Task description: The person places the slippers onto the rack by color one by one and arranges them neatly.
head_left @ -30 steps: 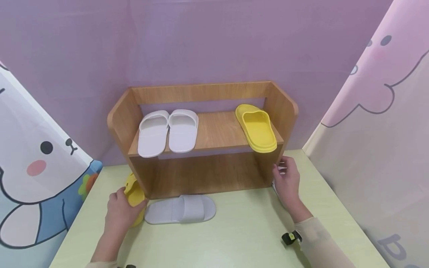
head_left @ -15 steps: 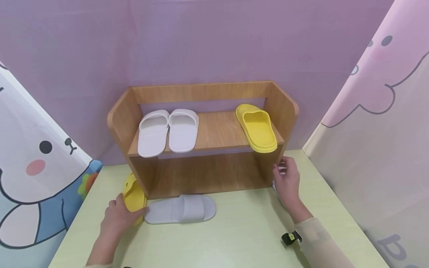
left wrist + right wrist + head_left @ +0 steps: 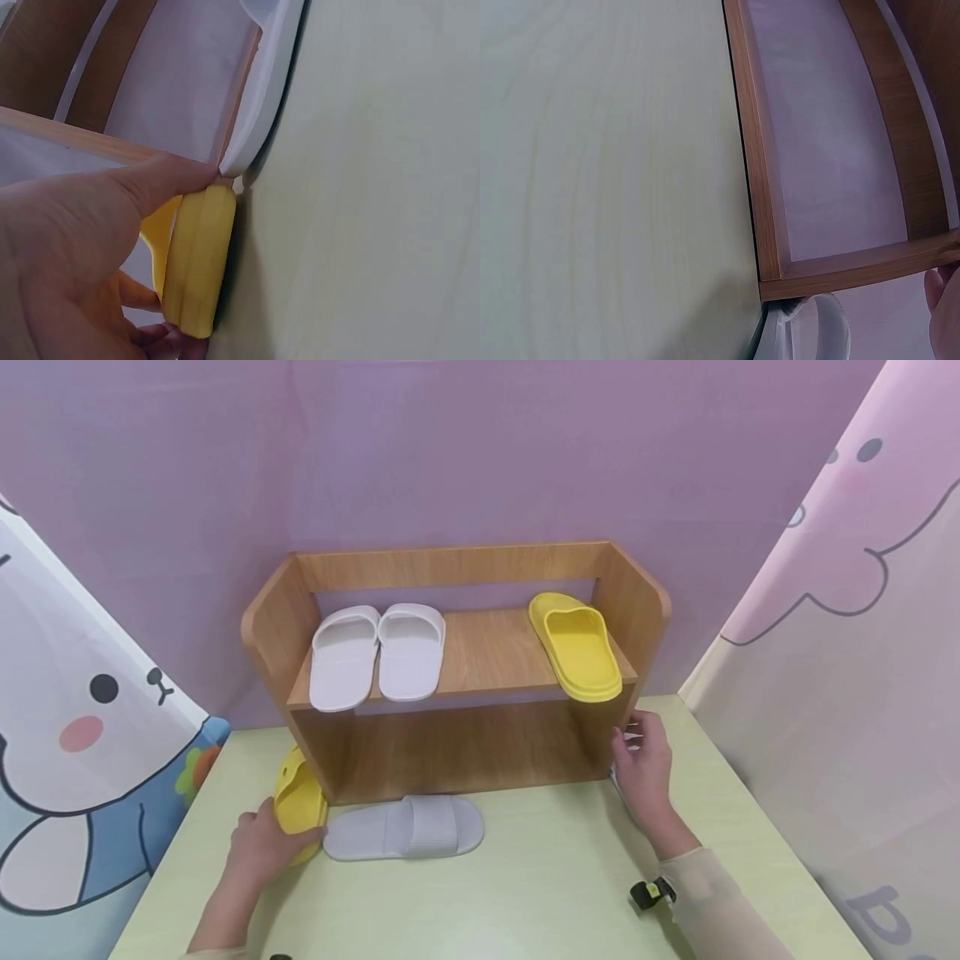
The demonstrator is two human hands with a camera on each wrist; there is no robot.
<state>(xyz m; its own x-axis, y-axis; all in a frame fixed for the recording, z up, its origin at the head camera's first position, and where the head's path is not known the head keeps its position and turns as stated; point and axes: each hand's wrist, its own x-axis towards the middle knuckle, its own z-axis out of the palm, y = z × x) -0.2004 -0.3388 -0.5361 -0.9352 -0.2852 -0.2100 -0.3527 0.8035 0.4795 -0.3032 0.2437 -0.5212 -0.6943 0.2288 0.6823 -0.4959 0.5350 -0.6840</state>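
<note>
My left hand (image 3: pixel 258 847) pinches the heel of a yellow clog (image 3: pixel 297 802) at the left side of a small wooden shoe rack (image 3: pixel 465 752). In the left wrist view the thumb and fingers lie on opposite sides of the clog's heel (image 3: pixel 199 262). A grey slipper (image 3: pixel 375 832) lies sideways along the rack's front, its end close to my left thumb. At the rack's right side, my right hand (image 3: pixel 645 768) holds the edge of the side panel (image 3: pixel 862 276). Beneath that hand a pale slipper (image 3: pixel 840 330) stands beside the rack, mostly hidden in the head view.
On the upper shelf (image 3: pixel 483 647), two white slippers (image 3: pixel 411 652) sit together at the left. Another yellow clog (image 3: pixel 577 652) sits at the right, its heel over the shelf's front edge. The rack stands on a pale green table (image 3: pixel 465 910) against a purple backdrop (image 3: pixel 465 452).
My left hand has shifted slightly left and toward me, and more of the yellow clog shows. The clog has shifted slightly left beside the rack. My right hand has stayed in place.
</note>
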